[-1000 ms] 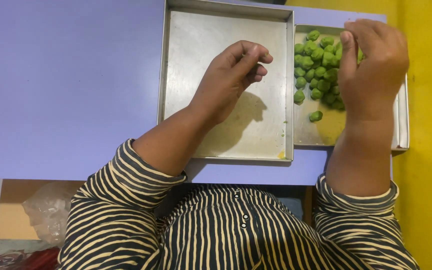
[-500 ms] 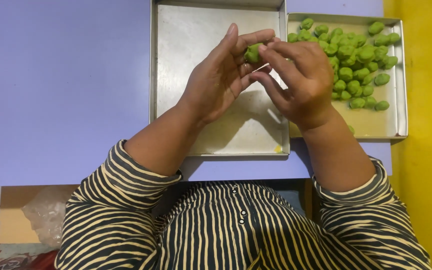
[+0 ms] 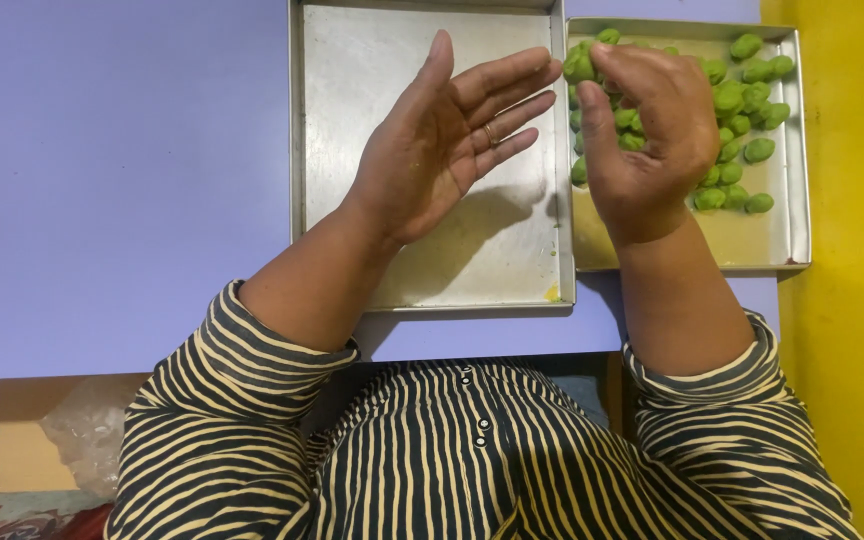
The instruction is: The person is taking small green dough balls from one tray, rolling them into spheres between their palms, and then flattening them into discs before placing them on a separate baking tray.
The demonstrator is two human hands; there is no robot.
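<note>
Green dough ball at right hand's curled fingertips, pinched loosely; left hand just beside, palm up, fingers spread flat, empty, above bare metal tray.

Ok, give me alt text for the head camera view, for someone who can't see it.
A person's right hand holds a green dough ball over a metal tray of green balls, while the open left hand hovers above an empty metal tray on a lilac table.

Single head cam, looks straight down, close over trays & table
</note>
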